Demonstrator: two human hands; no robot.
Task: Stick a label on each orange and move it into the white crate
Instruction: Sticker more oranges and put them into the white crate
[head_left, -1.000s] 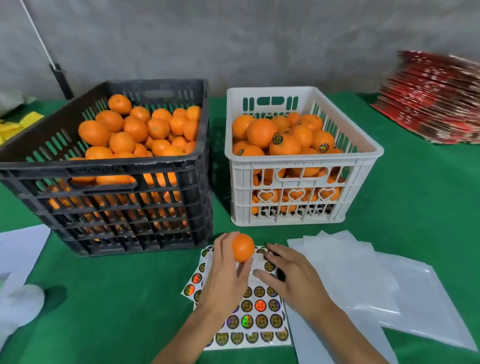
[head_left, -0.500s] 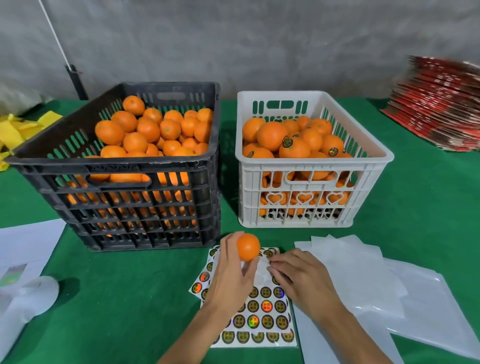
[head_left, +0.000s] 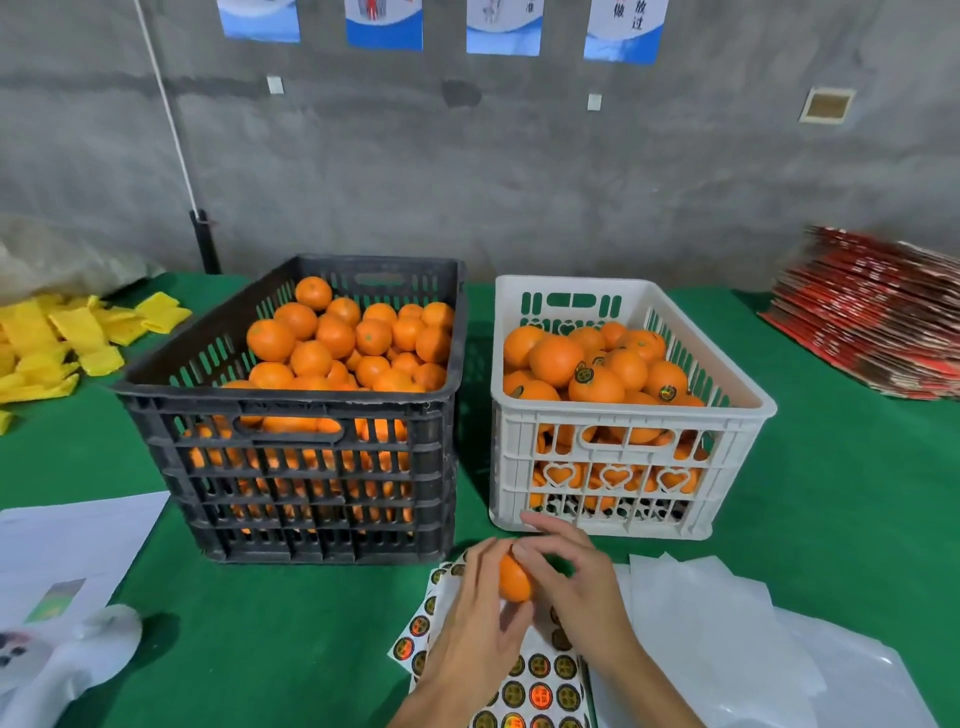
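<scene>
Here both hands, left hand (head_left: 480, 623) and right hand (head_left: 571, 582), grip 1 orange (head_left: 513, 581).

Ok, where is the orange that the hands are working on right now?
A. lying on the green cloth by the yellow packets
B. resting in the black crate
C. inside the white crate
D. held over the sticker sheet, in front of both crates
D: the left hand grips the orange while the right hand touches it, above the sticker sheet and in front of the black crate and white crate.
</scene>
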